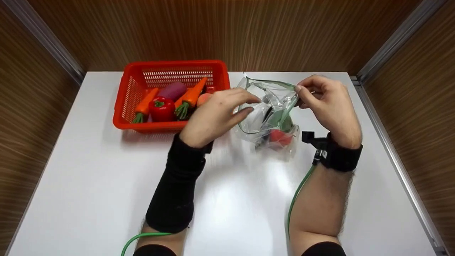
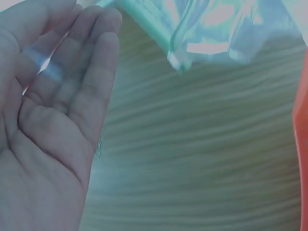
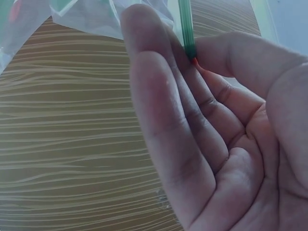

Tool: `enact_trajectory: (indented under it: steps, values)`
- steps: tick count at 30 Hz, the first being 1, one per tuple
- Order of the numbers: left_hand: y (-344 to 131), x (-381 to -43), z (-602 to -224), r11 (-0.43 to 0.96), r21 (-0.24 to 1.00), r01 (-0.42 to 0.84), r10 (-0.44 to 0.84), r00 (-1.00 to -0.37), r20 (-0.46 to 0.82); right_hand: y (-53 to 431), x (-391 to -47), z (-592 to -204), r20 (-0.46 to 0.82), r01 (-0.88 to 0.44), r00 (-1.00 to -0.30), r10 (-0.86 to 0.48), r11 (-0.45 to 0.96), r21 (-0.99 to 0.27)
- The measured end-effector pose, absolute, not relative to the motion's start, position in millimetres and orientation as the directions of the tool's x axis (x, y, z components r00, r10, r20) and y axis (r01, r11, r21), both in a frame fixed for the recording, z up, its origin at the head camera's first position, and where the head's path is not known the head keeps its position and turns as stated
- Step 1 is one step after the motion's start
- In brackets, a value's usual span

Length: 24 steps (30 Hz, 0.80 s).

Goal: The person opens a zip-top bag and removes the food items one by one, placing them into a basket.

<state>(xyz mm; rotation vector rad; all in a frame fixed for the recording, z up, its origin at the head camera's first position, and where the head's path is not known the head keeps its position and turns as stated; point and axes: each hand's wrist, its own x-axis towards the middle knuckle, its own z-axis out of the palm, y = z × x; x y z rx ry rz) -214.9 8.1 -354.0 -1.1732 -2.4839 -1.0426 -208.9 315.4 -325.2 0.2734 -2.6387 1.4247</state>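
Note:
A clear zip-lock bag (image 1: 252, 121) with a green seal strip stands on the white table, its mouth spread apart. Through the plastic show a red round item (image 1: 280, 137), something green (image 1: 282, 120) and something dark. My right hand (image 1: 328, 103) pinches the right corner of the bag's mouth between thumb and fingers; the green strip (image 3: 186, 29) runs into that pinch in the right wrist view. At the mouth's left side is my left hand (image 1: 218, 113), thumb and fingers parted with nothing between them. Its palm (image 2: 43, 139) faces the left wrist camera.
A red plastic basket (image 1: 119, 103) stands at the back left, beside the bag. In it lie carrots (image 1: 193, 93), a red bell pepper (image 1: 162, 109), a purple eggplant-like item (image 1: 173, 91) and a peach-coloured round item (image 1: 203, 99). Wood-grain panels (image 1: 220, 32) enclose the table (image 1: 106, 185).

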Motion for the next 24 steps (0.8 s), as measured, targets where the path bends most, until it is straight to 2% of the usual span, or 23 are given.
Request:
enact_trajectory:
  steps: [5,14,24]
  values:
    - [28.9,-216.4,-364.2,0.439,0.497,0.749,0.666,-0.642,0.379,316.2,-206.4,-323.7,0.191,-0.219,-0.976,-0.108,0.561,-0.798]
    - [46.3,-223.7,-382.3,0.517,0.455,0.725,0.68,-0.671,0.296,317.5,-205.0,-322.7,0.18,-0.23,-0.973,-0.145,0.557,-0.798]
    - [58.4,-228.4,-397.9,0.615,0.38,0.691,0.702,-0.7,0.135,316.7,-203.4,-322.8,0.132,-0.202,-0.978,-0.164,0.555,-0.807]
